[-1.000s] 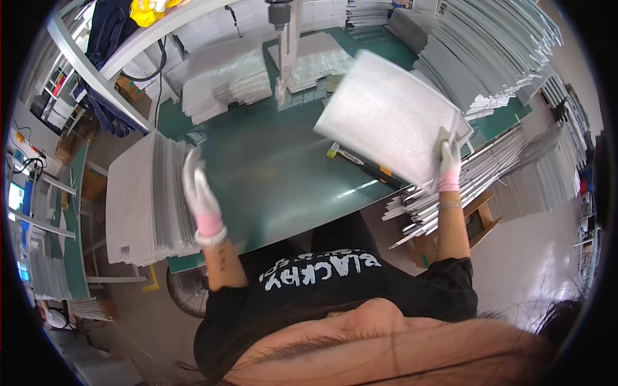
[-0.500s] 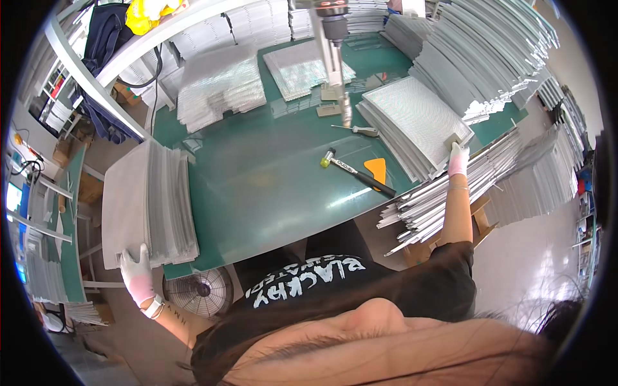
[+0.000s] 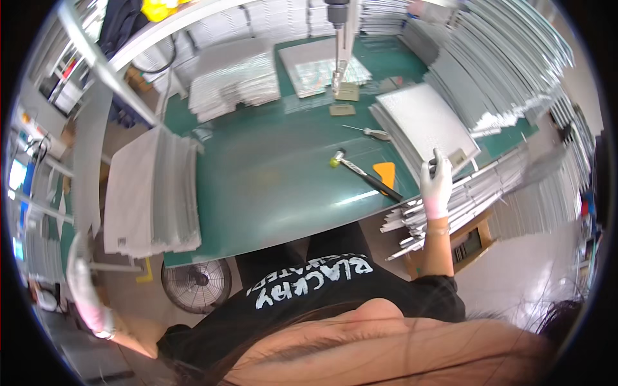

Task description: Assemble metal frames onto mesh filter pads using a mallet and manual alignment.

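Observation:
My left hand (image 3: 84,280), in a white and pink glove, is out at the far left. It grips the lower end of a thin grey panel (image 3: 90,157), held upright beside a stack of similar panels (image 3: 138,193) on the table's left end. My right hand (image 3: 436,186), gloved alike, is over the near edge of a stack of white mesh-faced panels (image 3: 421,122) at the right. Its fingers are apart and appear to hold nothing. A small beige block (image 3: 458,158) lies on that stack just beyond the fingers.
A mallet (image 3: 364,175), an orange scraper (image 3: 385,175) and a screwdriver (image 3: 370,132) lie on the green table (image 3: 257,167). A vertical tool (image 3: 339,45) hangs above the far side. Tall panel stacks (image 3: 502,64) crowd the right; a floor fan (image 3: 196,283) stands below the left corner.
My left hand has moved outward to the left, drawing one panel off the left stack. My right hand has let go of the beige block and come left and nearer.

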